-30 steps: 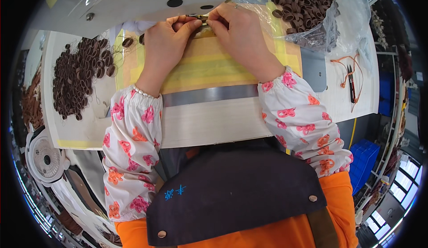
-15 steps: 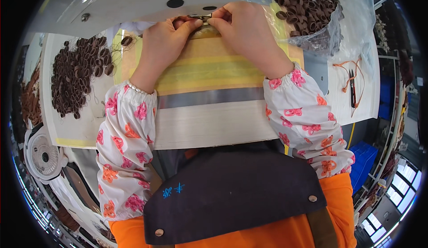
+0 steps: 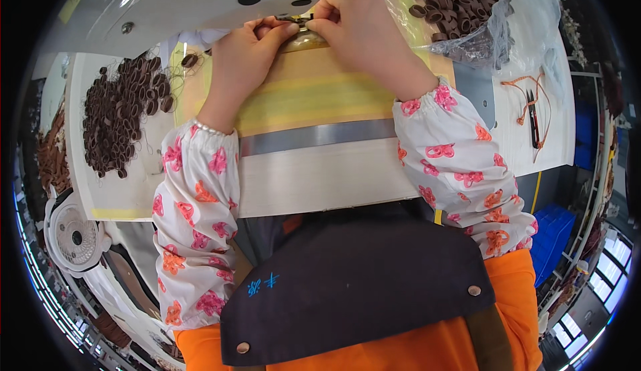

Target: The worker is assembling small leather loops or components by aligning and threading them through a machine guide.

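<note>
Under the head of a pale grey sewing machine (image 3: 200,4), my two hands meet fingertip to fingertip. My left hand (image 3: 248,54) is closed, thumb and forefinger pinching what looks like a small dark brown band (image 3: 291,19). From the other side my right hand (image 3: 357,34) pinches at the same spot, its wrist bent and knuckles raised. The fingers and the machine head hide most of the band. Just below the fingertips shows a shiny, rounded part of the machine bed (image 3: 308,39).
Many brown loops with loose threads (image 3: 123,114) lie heaped on the left. A clear plastic bag (image 3: 497,44) of brown loops (image 3: 454,1) sits at the far right. Near the right edge are black thread snips (image 3: 533,121) with an orange cord (image 3: 549,114). A white fan (image 3: 75,234) stands lower left.
The right hand has shifted slightly up and left, its knuckles higher. The left hand moved only a little, still pinching. The whole view has tilted slightly.
</note>
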`<action>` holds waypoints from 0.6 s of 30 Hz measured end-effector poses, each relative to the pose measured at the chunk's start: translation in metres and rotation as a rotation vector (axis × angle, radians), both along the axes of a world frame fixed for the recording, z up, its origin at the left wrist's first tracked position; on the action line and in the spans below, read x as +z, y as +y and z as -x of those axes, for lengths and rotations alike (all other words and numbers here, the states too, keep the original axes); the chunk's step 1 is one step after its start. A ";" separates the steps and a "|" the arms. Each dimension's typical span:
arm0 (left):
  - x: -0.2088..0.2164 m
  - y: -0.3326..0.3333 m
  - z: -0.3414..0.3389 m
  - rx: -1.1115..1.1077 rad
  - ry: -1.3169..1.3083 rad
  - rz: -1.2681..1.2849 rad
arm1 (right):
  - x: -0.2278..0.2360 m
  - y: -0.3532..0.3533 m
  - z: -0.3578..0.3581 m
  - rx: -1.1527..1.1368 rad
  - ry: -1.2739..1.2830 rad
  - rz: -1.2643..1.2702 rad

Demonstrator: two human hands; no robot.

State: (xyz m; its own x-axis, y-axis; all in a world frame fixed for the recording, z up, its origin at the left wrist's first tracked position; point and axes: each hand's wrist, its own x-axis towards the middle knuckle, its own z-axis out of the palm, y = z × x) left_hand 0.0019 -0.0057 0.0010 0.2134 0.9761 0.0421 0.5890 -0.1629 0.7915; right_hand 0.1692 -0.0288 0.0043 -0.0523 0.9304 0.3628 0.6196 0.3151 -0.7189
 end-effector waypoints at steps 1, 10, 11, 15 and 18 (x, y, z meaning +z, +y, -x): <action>0.000 -0.001 0.000 -0.003 0.021 0.005 | -0.002 -0.001 -0.002 -0.007 -0.007 0.005; -0.003 -0.001 0.006 -0.101 0.085 -0.233 | -0.006 -0.009 -0.003 -0.060 0.007 0.035; -0.004 -0.005 0.008 -0.140 0.071 -0.245 | -0.007 -0.012 -0.002 -0.075 0.012 0.041; 0.008 -0.039 0.009 -0.267 -0.071 -0.136 | 0.001 -0.025 0.006 -0.117 0.158 0.107; 0.006 -0.057 0.013 -0.341 -0.196 -0.136 | 0.005 -0.032 0.010 -0.003 0.433 0.460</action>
State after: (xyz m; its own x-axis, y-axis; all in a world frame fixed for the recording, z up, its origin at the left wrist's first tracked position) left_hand -0.0111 -0.0622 0.0069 0.4985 0.8335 0.2381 0.3235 -0.4337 0.8410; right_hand 0.1590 -0.0613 0.0089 0.0123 0.9961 -0.0871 0.2426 -0.0875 -0.9662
